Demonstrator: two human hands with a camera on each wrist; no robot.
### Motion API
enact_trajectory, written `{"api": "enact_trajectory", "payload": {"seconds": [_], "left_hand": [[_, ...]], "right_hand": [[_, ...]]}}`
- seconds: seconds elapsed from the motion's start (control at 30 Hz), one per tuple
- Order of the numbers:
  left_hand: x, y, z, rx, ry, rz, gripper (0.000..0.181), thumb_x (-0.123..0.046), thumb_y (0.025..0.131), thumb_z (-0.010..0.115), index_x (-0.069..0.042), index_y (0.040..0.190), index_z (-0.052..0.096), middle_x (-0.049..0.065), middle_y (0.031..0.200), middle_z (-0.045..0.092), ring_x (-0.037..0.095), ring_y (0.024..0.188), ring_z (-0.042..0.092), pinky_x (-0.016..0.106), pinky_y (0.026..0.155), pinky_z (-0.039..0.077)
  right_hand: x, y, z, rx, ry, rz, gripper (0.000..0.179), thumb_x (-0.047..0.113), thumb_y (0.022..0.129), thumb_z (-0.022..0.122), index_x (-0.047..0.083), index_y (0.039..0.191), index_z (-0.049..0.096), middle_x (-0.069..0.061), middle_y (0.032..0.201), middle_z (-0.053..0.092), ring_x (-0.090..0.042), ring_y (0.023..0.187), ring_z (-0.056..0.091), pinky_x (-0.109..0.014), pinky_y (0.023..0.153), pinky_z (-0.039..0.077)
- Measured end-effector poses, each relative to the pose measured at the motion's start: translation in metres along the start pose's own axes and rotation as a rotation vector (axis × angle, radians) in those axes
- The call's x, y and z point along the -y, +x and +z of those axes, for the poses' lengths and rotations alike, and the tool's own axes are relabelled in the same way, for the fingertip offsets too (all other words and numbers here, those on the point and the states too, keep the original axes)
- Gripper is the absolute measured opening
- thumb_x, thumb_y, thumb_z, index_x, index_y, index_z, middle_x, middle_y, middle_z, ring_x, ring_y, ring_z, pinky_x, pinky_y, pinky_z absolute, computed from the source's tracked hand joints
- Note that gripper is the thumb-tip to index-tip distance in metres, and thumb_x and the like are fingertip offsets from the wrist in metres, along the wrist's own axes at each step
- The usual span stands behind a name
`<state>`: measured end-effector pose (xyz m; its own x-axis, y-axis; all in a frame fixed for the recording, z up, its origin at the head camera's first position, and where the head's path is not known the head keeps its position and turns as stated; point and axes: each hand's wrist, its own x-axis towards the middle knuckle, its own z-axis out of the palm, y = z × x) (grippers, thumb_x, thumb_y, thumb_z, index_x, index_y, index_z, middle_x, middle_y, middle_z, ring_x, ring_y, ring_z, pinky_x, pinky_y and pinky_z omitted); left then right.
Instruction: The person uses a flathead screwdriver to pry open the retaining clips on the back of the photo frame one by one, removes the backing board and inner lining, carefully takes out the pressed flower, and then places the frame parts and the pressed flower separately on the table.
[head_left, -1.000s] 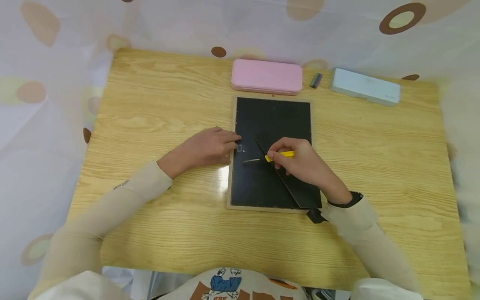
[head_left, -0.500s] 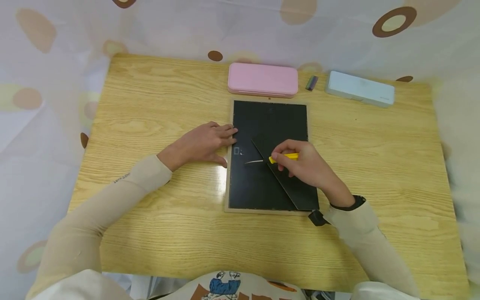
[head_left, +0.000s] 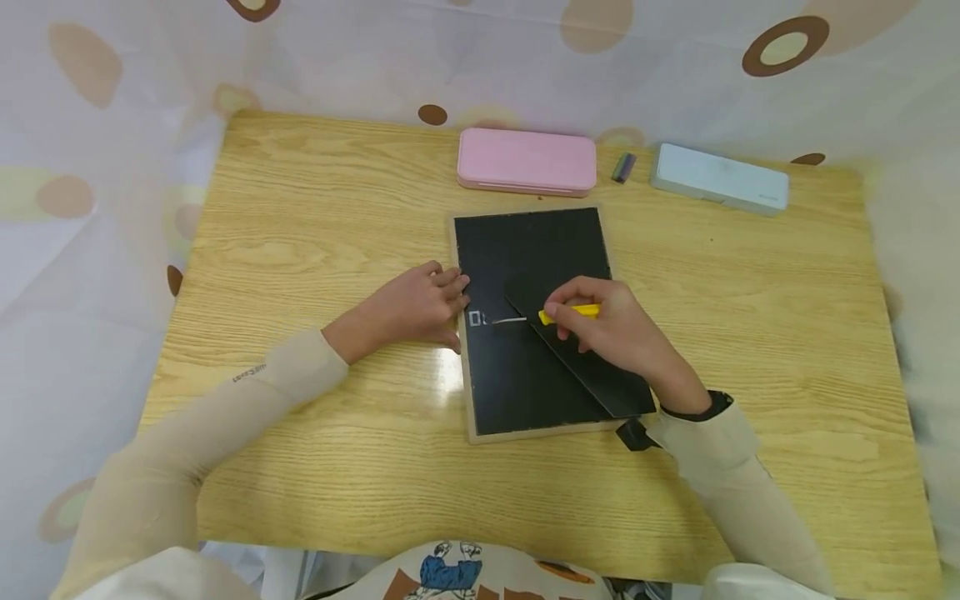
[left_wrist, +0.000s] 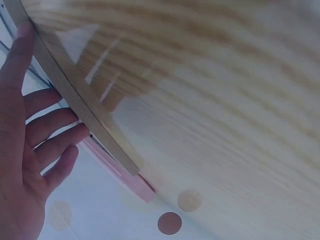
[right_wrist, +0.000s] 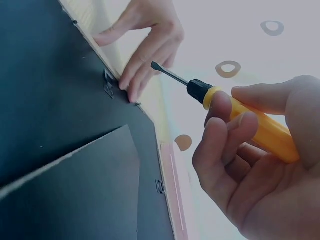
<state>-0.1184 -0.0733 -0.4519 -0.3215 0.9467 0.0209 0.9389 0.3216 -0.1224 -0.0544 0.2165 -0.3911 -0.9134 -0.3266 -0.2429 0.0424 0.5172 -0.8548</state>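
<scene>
A picture frame lies face down, its black back up inside a pale wooden border. An easel flap slants across its lower right part. My left hand touches the left border, fingertips over the edge and thumb against the side, as the left wrist view shows too. Near those fingertips is a small metal fitting. My right hand holds a flat-blade screwdriver by its yellow handle, above the flap. In the right wrist view its tip is in the air, pointing toward the left hand.
Behind the frame stand a pink case and a pale blue case, with a small dark multicoloured block between them. All rest on a wooden table. A patterned sheet hangs beyond the far edge.
The picture frame has turned a little counterclockwise, its top going left and its bottom right. My left hand has shifted slightly toward me with it. The screwdriver stays nearly in place.
</scene>
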Motion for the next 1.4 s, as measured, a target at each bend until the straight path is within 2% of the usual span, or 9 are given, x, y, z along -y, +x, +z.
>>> {"api": "enact_trajectory", "payload": {"seconds": [0.3,0.43,0.5,0.57,0.67,0.77,0.93,1.1,1.4], "left_hand": [[-0.034,-0.004,-0.002,-0.069,0.111,-0.038,0.075,-0.074,0.081,0.062,-0.003,0.098,0.079,0.015,0.106,0.075,0.029,0.099,0.070,0.037,0.081,0.053],[-0.047,-0.005,-0.004,-0.064,0.103,-0.082,0.073,-0.073,0.080,0.063,-0.003,0.090,0.078,0.015,0.101,0.075,0.028,0.094,0.071,0.036,0.077,0.052],[-0.047,-0.005,-0.008,-0.059,0.062,-0.105,0.065,-0.071,0.080,0.066,-0.006,0.082,0.078,0.011,0.092,0.075,0.024,0.083,0.071,0.034,0.073,0.050],[-0.040,-0.006,-0.014,-0.036,0.001,-0.113,0.061,-0.068,0.080,0.069,-0.009,0.085,0.078,0.008,0.094,0.075,0.022,0.083,0.070,0.036,0.075,0.049],[-0.016,-0.007,-0.020,-0.011,-0.151,-0.121,0.063,-0.065,0.076,0.076,-0.008,0.102,0.078,0.011,0.112,0.073,0.024,0.097,0.068,0.040,0.084,0.048],[0.012,-0.005,-0.022,0.087,-0.299,-0.169,0.094,-0.067,0.069,0.078,-0.005,0.138,0.061,0.015,0.150,0.048,0.029,0.134,0.050,0.047,0.102,0.041],[0.044,0.002,-0.013,0.258,-0.505,-0.262,0.120,-0.064,0.065,0.083,-0.006,0.157,0.031,0.011,0.167,0.015,0.031,0.152,0.016,0.050,0.117,0.023],[0.052,0.008,-0.002,0.299,-0.638,-0.285,0.121,-0.058,0.066,0.086,0.001,0.155,0.030,0.012,0.167,0.013,0.033,0.152,0.014,0.048,0.120,0.020],[0.047,0.007,0.002,0.292,-0.630,-0.311,0.118,-0.061,0.071,0.082,0.004,0.154,0.029,0.014,0.166,0.014,0.035,0.151,0.017,0.043,0.119,0.024]], "right_hand": [[0.002,-0.004,-0.008,0.004,-0.020,0.006,0.018,0.022,0.098,0.067,0.006,0.103,0.070,-0.010,0.078,0.065,-0.037,0.073,0.061,-0.030,0.057,0.055],[0.003,-0.006,-0.012,-0.009,-0.022,0.001,0.018,0.021,0.098,0.066,0.005,0.105,0.070,-0.010,0.080,0.065,-0.033,0.074,0.062,-0.030,0.057,0.055],[0.003,-0.007,-0.014,-0.012,-0.020,0.000,0.018,0.021,0.098,0.066,0.005,0.106,0.070,-0.010,0.080,0.065,-0.032,0.074,0.062,-0.030,0.058,0.055],[0.002,-0.007,-0.015,-0.015,-0.018,0.000,0.018,0.021,0.098,0.066,0.005,0.106,0.070,-0.010,0.080,0.065,-0.032,0.073,0.063,-0.030,0.057,0.055],[0.001,-0.009,-0.016,-0.018,-0.020,0.003,0.019,0.021,0.098,0.066,0.004,0.107,0.070,-0.010,0.080,0.066,-0.031,0.073,0.063,-0.030,0.057,0.055],[-0.001,-0.010,-0.016,-0.024,-0.020,0.005,0.019,0.021,0.098,0.066,0.004,0.106,0.070,-0.010,0.079,0.065,-0.033,0.073,0.063,-0.029,0.057,0.055],[-0.002,-0.011,-0.015,-0.025,-0.009,0.007,0.018,0.020,0.098,0.066,0.004,0.104,0.070,-0.010,0.078,0.065,-0.036,0.072,0.062,-0.030,0.056,0.055],[-0.004,-0.011,-0.014,-0.019,0.002,0.023,0.018,0.020,0.098,0.066,0.004,0.104,0.070,-0.011,0.077,0.065,-0.038,0.072,0.062,-0.030,0.056,0.055],[-0.006,-0.012,-0.018,-0.036,-0.016,0.009,0.017,0.019,0.099,0.065,0.004,0.104,0.070,-0.010,0.078,0.065,-0.035,0.071,0.062,-0.030,0.057,0.055]]}}
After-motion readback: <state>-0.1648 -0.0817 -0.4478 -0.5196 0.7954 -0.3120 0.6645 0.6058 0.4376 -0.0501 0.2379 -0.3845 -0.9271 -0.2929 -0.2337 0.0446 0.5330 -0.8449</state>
